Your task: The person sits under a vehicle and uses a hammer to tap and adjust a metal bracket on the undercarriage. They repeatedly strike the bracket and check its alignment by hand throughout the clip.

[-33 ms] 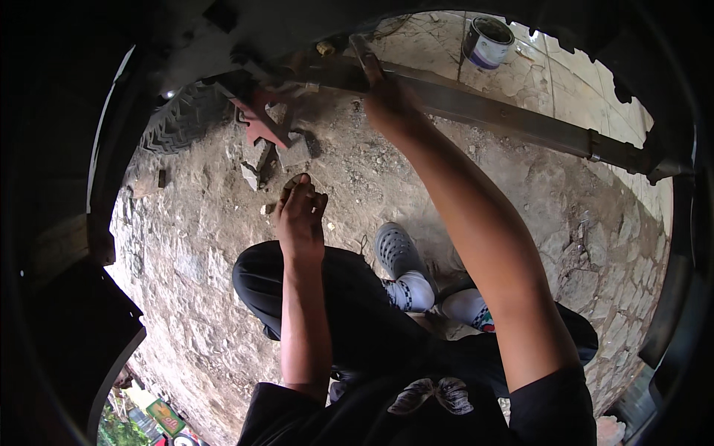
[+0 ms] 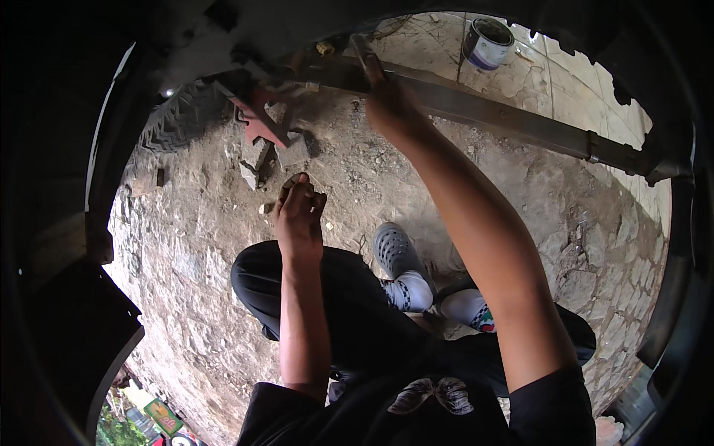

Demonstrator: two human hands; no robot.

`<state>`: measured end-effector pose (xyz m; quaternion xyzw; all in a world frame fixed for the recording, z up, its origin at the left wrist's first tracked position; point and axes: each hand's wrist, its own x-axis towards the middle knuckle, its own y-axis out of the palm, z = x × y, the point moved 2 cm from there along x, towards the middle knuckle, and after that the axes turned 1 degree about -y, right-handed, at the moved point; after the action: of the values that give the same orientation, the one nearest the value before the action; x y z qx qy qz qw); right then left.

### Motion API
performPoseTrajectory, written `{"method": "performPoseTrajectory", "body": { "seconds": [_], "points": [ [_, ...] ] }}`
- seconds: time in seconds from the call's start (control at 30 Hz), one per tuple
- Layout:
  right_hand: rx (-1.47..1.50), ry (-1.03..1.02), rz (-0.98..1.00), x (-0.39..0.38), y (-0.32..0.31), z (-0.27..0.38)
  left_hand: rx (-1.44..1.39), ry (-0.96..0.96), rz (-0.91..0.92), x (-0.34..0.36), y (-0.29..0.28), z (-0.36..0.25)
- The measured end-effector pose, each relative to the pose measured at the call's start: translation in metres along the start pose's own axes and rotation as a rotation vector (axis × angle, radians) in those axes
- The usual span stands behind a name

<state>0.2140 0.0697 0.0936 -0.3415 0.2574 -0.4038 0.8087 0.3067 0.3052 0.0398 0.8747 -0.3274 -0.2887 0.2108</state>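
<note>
My right hand reaches up and forward beside a long dark metal beam. Its fingers are closed on a slim flat tool whose kind I cannot make out; the tip reaches into the shadow under the dark bodywork. My left hand hovers over the ground near my knee. Fingers curled, it pinches a small dark curved piece, too dim to name. The beam runs from upper centre to the right, passing behind my right hand.
A red metal stand rests by grey blocks, next to a treaded tyre. Beyond the beam, a tin can stands on pale tiles. Rough stony ground spreads around my feet. Dark vehicle panels hem in the left side.
</note>
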Motion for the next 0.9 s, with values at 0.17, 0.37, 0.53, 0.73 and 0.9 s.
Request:
{"method": "performPoseTrajectory", "body": {
  "seconds": [0.17, 0.37, 0.53, 0.73, 0.9],
  "points": [
    [-0.21, -0.005, 0.049, -0.054, -0.003, -0.041, 0.006, 0.011, -0.07, -0.005, -0.004, -0.005],
    [-0.26, -0.114, -0.031, -0.03, -0.005, -0.067, 0.078, -0.029, -0.093, 0.005, -0.007, 0.001],
    [-0.129, -0.106, -0.047, 0.03, -0.001, -0.057, 0.149, -0.007, -0.021, 0.012, 0.013, 0.008],
    [-0.085, -0.204, -0.069, -0.033, -0.014, -0.085, 0.214, -0.008, -0.014, 0.001, 0.013, 0.006],
    [-0.089, 0.046, 0.072, -0.093, -0.018, -0.094, 0.228, -0.014, -0.026, 0.0, 0.008, 0.006]
  ]
}}
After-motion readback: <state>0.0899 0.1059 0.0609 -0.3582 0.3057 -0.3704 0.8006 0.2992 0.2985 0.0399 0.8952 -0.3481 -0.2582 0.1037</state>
